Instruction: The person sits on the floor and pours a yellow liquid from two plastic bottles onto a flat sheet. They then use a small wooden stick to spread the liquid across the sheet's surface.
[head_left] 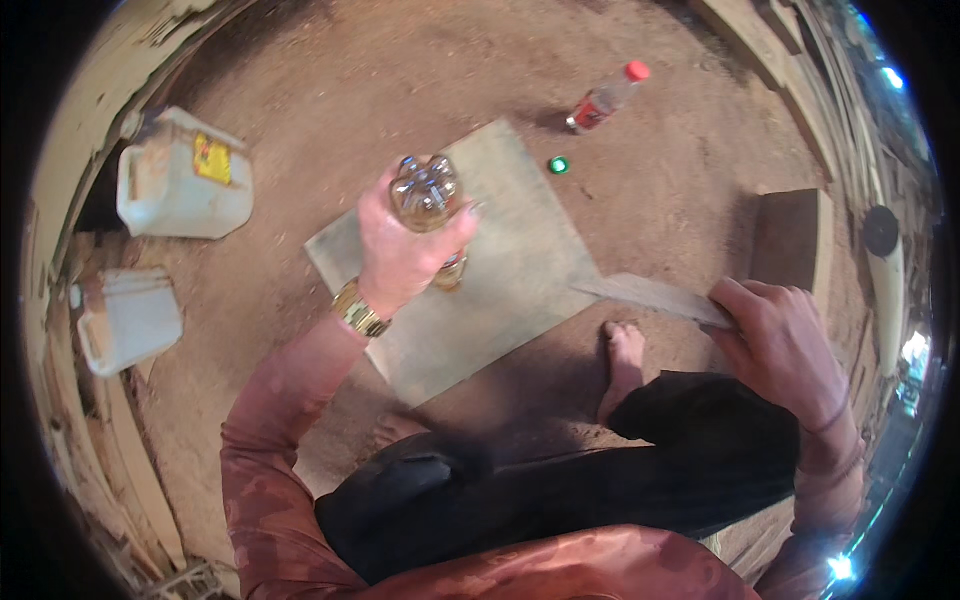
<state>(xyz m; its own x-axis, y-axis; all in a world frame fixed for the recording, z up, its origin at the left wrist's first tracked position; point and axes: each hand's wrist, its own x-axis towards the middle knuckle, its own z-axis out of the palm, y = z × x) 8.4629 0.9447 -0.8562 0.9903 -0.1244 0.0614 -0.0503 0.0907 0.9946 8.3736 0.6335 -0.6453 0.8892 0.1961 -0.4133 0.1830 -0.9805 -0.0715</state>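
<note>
My left hand (402, 250) is clamped round a clear bottle (425, 195), base up, above the pale board (520, 235); neck mostly hidden, can't tell if it touches. My right hand (785, 345) grips a flat greyish blade (650, 297), tip over the board's right corner. Dirt floor (690, 190). Far right: green cap (559, 165), red-capped bottle (603, 102). Left: two whitish jerrycans (200, 190).

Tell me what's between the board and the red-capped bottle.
Head view: small round green object, probably a cap, on the ground between board and red-capped bottle.
</note>
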